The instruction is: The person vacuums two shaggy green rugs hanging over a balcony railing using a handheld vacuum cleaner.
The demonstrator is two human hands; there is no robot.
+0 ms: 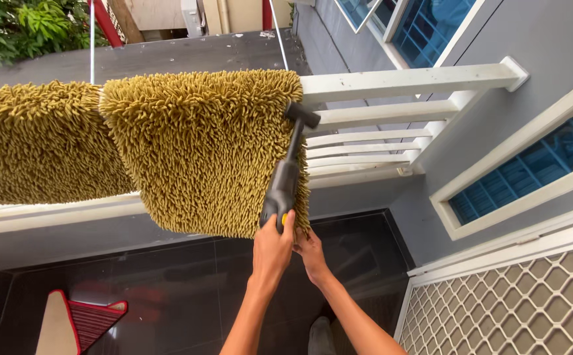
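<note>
A person's left hand (272, 248) grips the handle of a dark nozzle wand (288, 167), its head pressed against the right edge of a shaggy mustard mat (201, 148) draped over a white railing (405, 82). The right hand (310, 251), just right of the left, pinches the mat's lower corner. A second mat (33, 141) hangs left of the first. A red-edged rug (79, 322) lies on dark tiles below the railing.
</note>
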